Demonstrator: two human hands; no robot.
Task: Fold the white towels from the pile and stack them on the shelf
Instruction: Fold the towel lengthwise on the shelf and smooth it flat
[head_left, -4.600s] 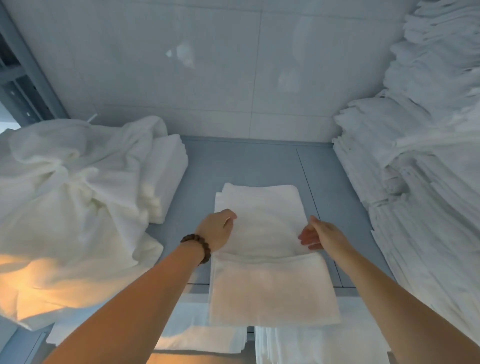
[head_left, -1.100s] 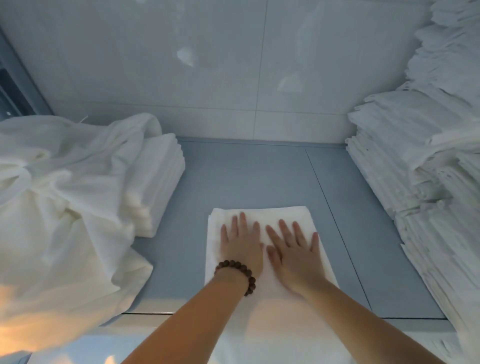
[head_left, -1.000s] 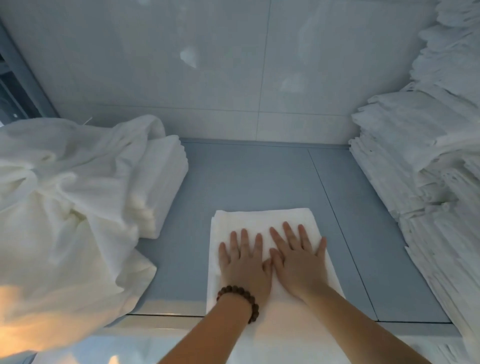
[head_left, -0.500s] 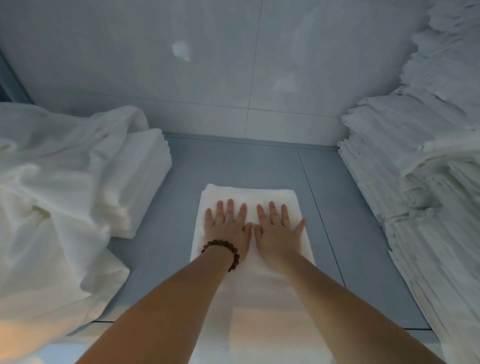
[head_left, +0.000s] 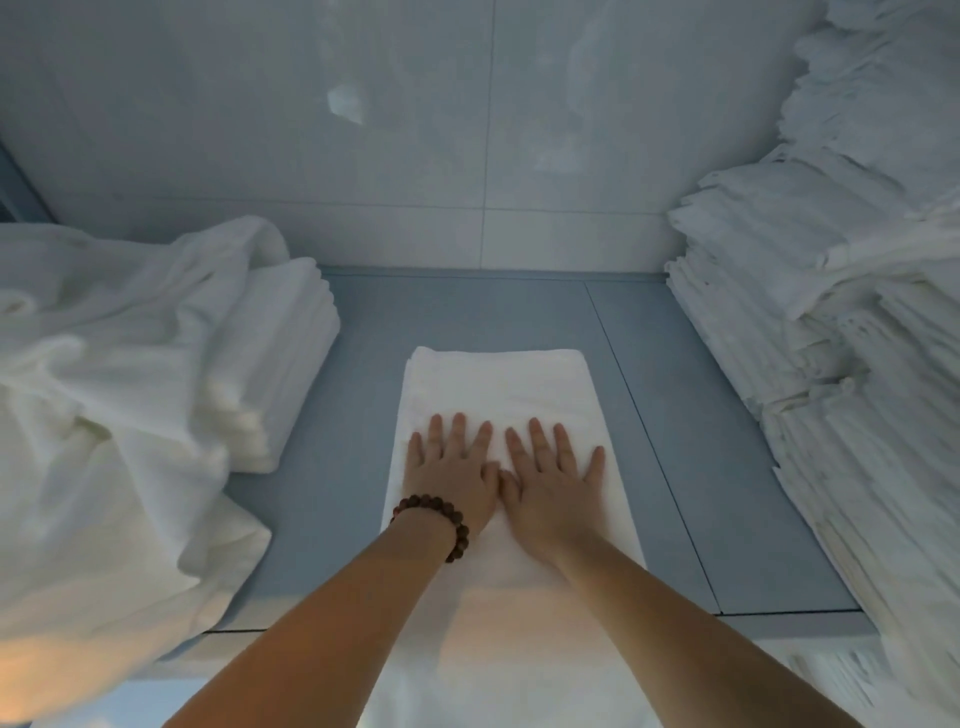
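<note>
Now both hands are flat on the job: the left hand (head_left: 452, 475) and the right hand (head_left: 553, 480) lie side by side, palms down, on a folded white towel (head_left: 496, 382). Fingers are straight and a little spread, thumbs meeting in the middle, gripping nothing, just pressing. That towel lies as a long strip in the middle of the grey shelf (head_left: 467, 312), its far end well short of the back edge, its near end running out over the front edge. A brown bead bracelet (head_left: 441, 522) sits on the left wrist. Over at the left edge, a loose pile of white towels (head_left: 104, 395) heaps up and spills past the front-left corner, and a small folded stack (head_left: 283, 358) sits against it, toward the back. Along the right edge, tall stacks of folded towels (head_left: 831, 364) climb out of view. Pale wall tiles (head_left: 363, 130) close off the back.
</note>
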